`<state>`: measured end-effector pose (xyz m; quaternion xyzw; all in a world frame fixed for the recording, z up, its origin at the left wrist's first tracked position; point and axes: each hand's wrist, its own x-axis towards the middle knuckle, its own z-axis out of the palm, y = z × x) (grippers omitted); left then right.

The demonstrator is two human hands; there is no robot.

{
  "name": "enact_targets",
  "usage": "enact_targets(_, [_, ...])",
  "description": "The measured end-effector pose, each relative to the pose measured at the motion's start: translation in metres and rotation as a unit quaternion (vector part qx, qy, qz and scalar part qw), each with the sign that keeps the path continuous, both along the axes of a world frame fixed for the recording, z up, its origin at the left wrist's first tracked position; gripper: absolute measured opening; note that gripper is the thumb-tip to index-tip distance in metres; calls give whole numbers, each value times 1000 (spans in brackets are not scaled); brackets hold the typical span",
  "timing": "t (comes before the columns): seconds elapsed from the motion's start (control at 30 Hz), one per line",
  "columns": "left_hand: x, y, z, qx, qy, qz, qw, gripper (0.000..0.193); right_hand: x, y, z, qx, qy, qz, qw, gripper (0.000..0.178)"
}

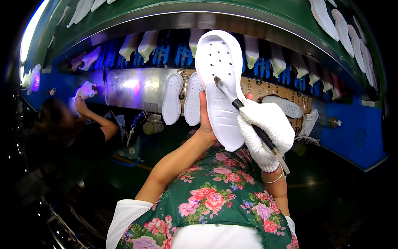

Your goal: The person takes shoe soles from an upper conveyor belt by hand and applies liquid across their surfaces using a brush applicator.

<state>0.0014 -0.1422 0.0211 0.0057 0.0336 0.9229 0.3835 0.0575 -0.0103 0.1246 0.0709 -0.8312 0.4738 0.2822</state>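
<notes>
A white shoe sole (223, 118) with small holes in its forefoot and a raised rim stands out in front of me, toe end up. My bare left hand (205, 118) grips it from the left and beneath, thumb along the side; some fingertips show past its right edge. My right hand (269, 128), in a white knitted glove, is closed around a black-handled brush (237, 103). A thin tube trails from the handle's rear end near my wrist. The bristle tip rests at or just over the inner face of the sole, below the holes.
Two white soles (172, 99) lie on the bench left of mine, and another sole (282, 106) lies on cardboard (259, 88) at right. Shoe uppers (148, 45) line blue racks behind. A co-worker's hand (83, 107) holds a shoe part at left. A bottle (330, 121) lies at right.
</notes>
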Motion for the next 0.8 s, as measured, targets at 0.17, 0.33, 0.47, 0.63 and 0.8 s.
enact_targets(0.17, [13, 8, -2, -201, 4, 2, 980, 112, -16, 5, 8, 62, 59, 1, 996, 26])
enact_targets(0.33, [21, 3, -30, -58, -15, -18, 998, 95, -8, 0, 3, 89, 29, -10, 996, 41])
enact_targets(0.47, [21, 6, -47, -96, -40, -39, 994, 94, -12, -13, 2, 48, 60, 3, 997, 36])
enact_targets(0.63, [14, 10, -18, -160, -22, -5, 987, 96, -10, -13, -1, -96, 18, -45, 994, 21])
enact_targets(0.8, [6, 16, -20, -78, 13, -35, 996, 110, -8, -27, -12, 0, 41, -61, 997, 24])
